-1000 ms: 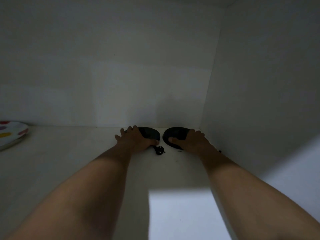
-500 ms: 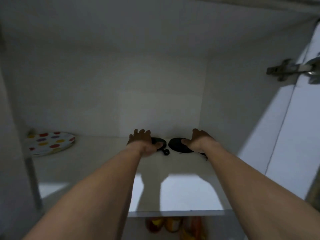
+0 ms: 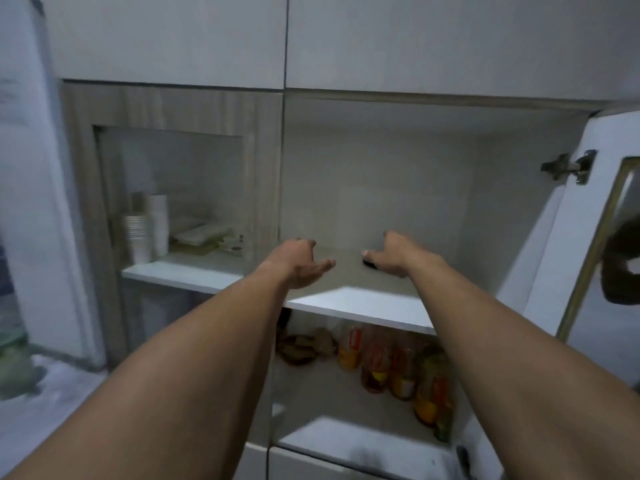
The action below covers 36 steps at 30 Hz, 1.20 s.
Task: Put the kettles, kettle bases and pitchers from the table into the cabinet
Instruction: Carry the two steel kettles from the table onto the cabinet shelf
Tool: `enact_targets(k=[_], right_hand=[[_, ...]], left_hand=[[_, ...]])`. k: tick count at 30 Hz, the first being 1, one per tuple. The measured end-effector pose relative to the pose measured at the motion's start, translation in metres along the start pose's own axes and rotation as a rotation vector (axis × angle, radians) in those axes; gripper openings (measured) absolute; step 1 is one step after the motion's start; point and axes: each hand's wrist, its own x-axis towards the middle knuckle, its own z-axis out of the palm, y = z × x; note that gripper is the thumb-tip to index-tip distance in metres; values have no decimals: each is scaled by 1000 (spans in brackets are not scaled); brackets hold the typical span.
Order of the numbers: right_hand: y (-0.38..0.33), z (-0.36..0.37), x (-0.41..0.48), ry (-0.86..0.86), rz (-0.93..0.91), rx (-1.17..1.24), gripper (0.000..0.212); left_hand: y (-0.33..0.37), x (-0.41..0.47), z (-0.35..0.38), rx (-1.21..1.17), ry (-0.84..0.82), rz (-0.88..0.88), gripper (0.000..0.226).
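Cabinet point(image 3: 381, 188) open, door point(image 3: 588, 237) swung right. Upper shelf point(image 3: 360, 303) mostly bare; jars point(image 3: 398, 368) on the one below. Both hands hang over the shelf w/ fingers spread, holding nothing: left hand point(image 3: 299, 263) mid-shelf, right hand point(image 3: 391, 256) just in front of a dark base point(image 3: 370, 264), prob. a kettle base, mostly hidden. To do this well: draw arms straight back, don't snag the base or its cord, leave room beside it for kettles.
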Motion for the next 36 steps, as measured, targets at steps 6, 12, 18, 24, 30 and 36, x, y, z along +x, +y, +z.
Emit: enact_targets(k=[6,12,18,24,30,36], right_hand=[[-105,25,-68,-55,-200,45,78],[-212,67,-119,-108,-429,92,75],[-321,116,-183,-222,-703,129,75],[-399,155,-233,-330,-908,151,79],[-462,199,-297,-444,-1113,164,75],[-497,245,-349,-527,-1249,155,72]], left_hand=[[-75,-123,-54,78,63,-191,72],[-144,-238,-98,178,130,-410,65],[-210,-352,-112,208,153,-701,66],[-254,-432,-121,241,183,-919,65],[-281,-515,-114,234,253,-1153,61],[-294,-582,-100,241,327,-1298,54]])
